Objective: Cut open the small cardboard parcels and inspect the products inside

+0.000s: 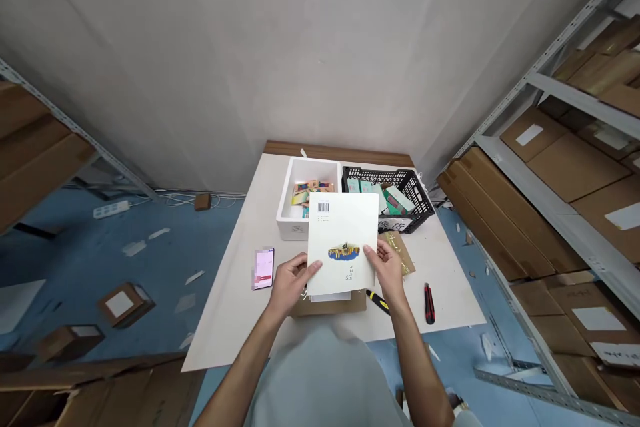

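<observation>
A thin white book (343, 230) is held up over the table, its barcode side facing me and a small blue and yellow picture in its lower half. My left hand (293, 280) grips the book's lower left edge, thumb on the front. At the right edge my right hand (387, 267) pinches it the same way. Below the book lies a brown cardboard piece (327, 307) with something white on it, partly hidden. A yellow and black cutter (378, 301) rests beside my right hand.
On the white table (225, 320) stand a white foam box (292, 230) with colourful packets and a black crate (425, 207) with small boxes. A phone (263, 268) lies left, a red and black cutter (429, 303) right. Shelves of cartons (570, 147) flank the table.
</observation>
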Demonstrator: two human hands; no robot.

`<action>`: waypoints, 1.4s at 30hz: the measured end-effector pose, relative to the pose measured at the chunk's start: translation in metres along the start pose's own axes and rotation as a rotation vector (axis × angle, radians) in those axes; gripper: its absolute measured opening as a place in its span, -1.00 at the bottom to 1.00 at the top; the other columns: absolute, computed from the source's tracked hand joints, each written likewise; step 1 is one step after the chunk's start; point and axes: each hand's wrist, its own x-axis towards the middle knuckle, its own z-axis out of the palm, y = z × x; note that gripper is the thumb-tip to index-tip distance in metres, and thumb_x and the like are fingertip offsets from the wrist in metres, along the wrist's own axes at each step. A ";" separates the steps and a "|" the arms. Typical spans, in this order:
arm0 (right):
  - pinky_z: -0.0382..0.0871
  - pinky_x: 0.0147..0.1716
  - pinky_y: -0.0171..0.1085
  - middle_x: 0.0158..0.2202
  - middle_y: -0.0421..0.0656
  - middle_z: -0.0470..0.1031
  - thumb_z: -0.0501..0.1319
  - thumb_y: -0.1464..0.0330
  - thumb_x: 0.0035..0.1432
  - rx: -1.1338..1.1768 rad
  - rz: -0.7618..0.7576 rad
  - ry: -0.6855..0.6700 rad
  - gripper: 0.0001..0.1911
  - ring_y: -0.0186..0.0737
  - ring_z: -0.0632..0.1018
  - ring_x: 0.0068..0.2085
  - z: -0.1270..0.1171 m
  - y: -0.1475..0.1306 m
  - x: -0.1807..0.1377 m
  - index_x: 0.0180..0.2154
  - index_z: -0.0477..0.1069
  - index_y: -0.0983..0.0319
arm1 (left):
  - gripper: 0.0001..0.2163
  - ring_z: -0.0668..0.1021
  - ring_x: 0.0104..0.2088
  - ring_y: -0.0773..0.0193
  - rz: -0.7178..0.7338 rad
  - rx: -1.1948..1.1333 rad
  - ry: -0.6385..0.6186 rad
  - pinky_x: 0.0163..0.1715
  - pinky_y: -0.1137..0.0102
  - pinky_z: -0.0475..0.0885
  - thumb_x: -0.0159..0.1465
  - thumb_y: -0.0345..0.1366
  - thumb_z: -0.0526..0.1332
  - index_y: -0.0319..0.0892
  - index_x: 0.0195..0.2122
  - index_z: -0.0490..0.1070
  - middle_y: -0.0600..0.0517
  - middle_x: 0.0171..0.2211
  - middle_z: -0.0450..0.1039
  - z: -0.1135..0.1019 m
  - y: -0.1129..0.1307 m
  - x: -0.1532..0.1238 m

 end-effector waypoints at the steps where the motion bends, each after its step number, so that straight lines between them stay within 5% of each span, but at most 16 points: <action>1: 0.64 0.13 0.02 -0.01 0.02 0.79 0.60 -0.10 0.07 -0.009 -0.032 -0.003 -0.43 0.09 0.73 0.04 0.000 0.000 0.003 -0.08 0.70 0.18 | -0.51 0.74 -0.12 -0.01 0.042 0.038 0.020 -0.10 0.22 0.68 0.24 0.23 0.53 -0.16 -0.20 0.74 -0.11 -0.14 0.75 0.000 0.000 0.003; 6: 0.60 0.18 -0.01 -0.02 0.00 0.73 0.54 -0.02 0.18 -0.086 -0.192 -0.044 -0.57 0.04 0.70 0.06 -0.007 -0.002 0.015 -0.11 0.71 0.17 | -0.61 0.74 0.00 -0.03 0.245 0.176 0.107 0.12 0.16 0.65 0.28 0.13 0.52 -0.11 -0.16 0.77 -0.11 -0.08 0.76 -0.007 0.007 0.024; 10: 0.63 0.11 -0.05 -0.01 -0.03 0.74 0.57 0.03 0.13 -0.071 -0.192 -0.085 -0.61 0.08 0.71 0.07 -0.015 -0.006 0.017 -0.13 0.77 0.14 | -0.75 0.55 0.42 -0.12 0.427 0.202 0.161 0.50 0.00 0.40 0.31 0.02 0.51 -0.03 -0.21 0.78 -0.13 0.30 0.62 -0.015 0.016 0.042; 14: 0.67 0.12 -0.01 0.07 -0.04 0.78 0.49 0.00 0.25 -0.093 -0.141 -0.129 -0.57 0.10 0.73 0.09 -0.024 -0.007 0.015 0.00 0.81 0.10 | -0.81 0.48 0.50 -0.13 0.444 0.180 0.190 0.53 -0.04 0.38 0.30 -0.05 0.51 -0.03 -0.25 0.78 -0.08 0.50 0.44 -0.014 0.025 0.048; 19: 0.70 -0.01 -0.07 -0.03 -0.02 0.81 0.55 -0.04 0.21 -0.120 -0.105 -0.146 -0.39 -0.01 0.74 -0.08 -0.028 0.005 0.014 0.16 0.76 0.15 | -0.70 0.75 0.13 -0.08 0.311 0.051 0.199 0.10 0.15 0.72 0.23 0.01 0.56 -0.12 -0.20 0.78 -0.17 0.21 0.68 -0.003 0.024 0.043; 26: 0.69 0.13 0.01 0.16 0.07 0.76 0.48 -0.09 0.28 -0.105 -0.139 -0.005 -0.37 0.05 0.75 0.07 -0.019 0.019 0.012 0.17 0.73 0.19 | -0.36 0.70 -0.29 0.19 0.109 -0.049 0.282 -0.41 0.39 0.62 0.30 0.23 0.46 -0.17 0.19 0.66 -0.16 -0.02 0.75 0.006 0.014 0.028; 31: 0.67 0.20 0.11 0.15 0.11 0.76 0.41 -0.09 0.33 -0.205 -0.183 0.056 -0.39 0.13 0.73 0.16 -0.018 0.015 0.017 0.16 0.72 0.21 | -0.40 0.77 -0.16 0.03 -0.018 -0.039 0.118 -0.19 0.27 0.71 0.03 0.27 0.63 -0.17 -0.22 0.65 -0.15 -0.17 0.75 0.015 0.003 0.016; 35: 0.49 0.43 0.17 0.27 0.09 0.70 0.41 -0.05 0.35 -0.348 -0.256 0.015 -0.49 0.17 0.63 0.35 -0.005 0.009 0.006 0.10 0.76 0.16 | -0.45 0.79 -0.23 0.03 0.004 0.014 0.241 -0.20 0.23 0.73 0.11 0.25 0.58 -0.15 -0.21 0.63 -0.11 -0.19 0.77 0.035 -0.008 0.007; 39: 0.65 0.25 0.05 0.25 0.02 0.71 0.51 -0.09 0.23 -0.316 -0.098 -0.196 -0.32 0.15 0.75 0.16 0.023 0.009 -0.022 0.25 0.69 0.12 | -0.59 0.81 -0.20 -0.04 0.118 0.148 0.322 -0.08 0.11 0.77 0.25 0.15 0.52 -0.11 -0.15 0.73 -0.08 -0.22 0.78 0.064 -0.012 -0.005; 42: 0.68 0.10 -0.07 -0.03 -0.06 0.79 0.50 -0.14 0.22 -0.381 -0.106 -0.162 -0.37 0.06 0.75 -0.05 0.036 0.012 -0.031 0.14 0.71 0.13 | -0.71 0.81 -0.04 -0.09 0.232 0.255 0.219 0.09 0.04 0.76 0.31 0.07 0.50 -0.01 -0.14 0.79 -0.07 -0.08 0.80 0.080 -0.009 -0.015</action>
